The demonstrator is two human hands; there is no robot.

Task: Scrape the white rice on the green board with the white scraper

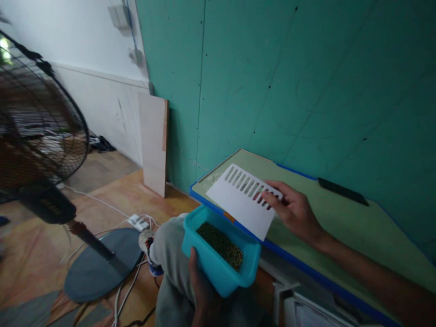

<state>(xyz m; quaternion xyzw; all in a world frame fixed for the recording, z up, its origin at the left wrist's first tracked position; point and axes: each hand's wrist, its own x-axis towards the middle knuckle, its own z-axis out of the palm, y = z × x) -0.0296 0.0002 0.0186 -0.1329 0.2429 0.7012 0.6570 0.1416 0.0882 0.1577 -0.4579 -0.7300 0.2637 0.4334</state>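
My left hand [204, 290] grips a turquoise plastic tub [218, 268] from its near left side, thumb on the outer wall, just in front of the table edge. Inside the tub lie small grains [221, 245], dark green on the left and yellowish on the right. Above the tabletop, my right hand [293, 209] pinches a flat white sheet [235, 197] by its slotted right end. A row of several long rounded slots runs along the sheet's far side. Its near edge overhangs the table beside the tub. Most fingers of my left hand are hidden under the tub.
The pale green table [316, 227] has a blue edge and stands against a green wall [272, 81]. A dark strip [342, 190] lies at its back. On the left are a standing fan [44, 204], a power strip [138, 222] with cables, and a leaning board [153, 145].
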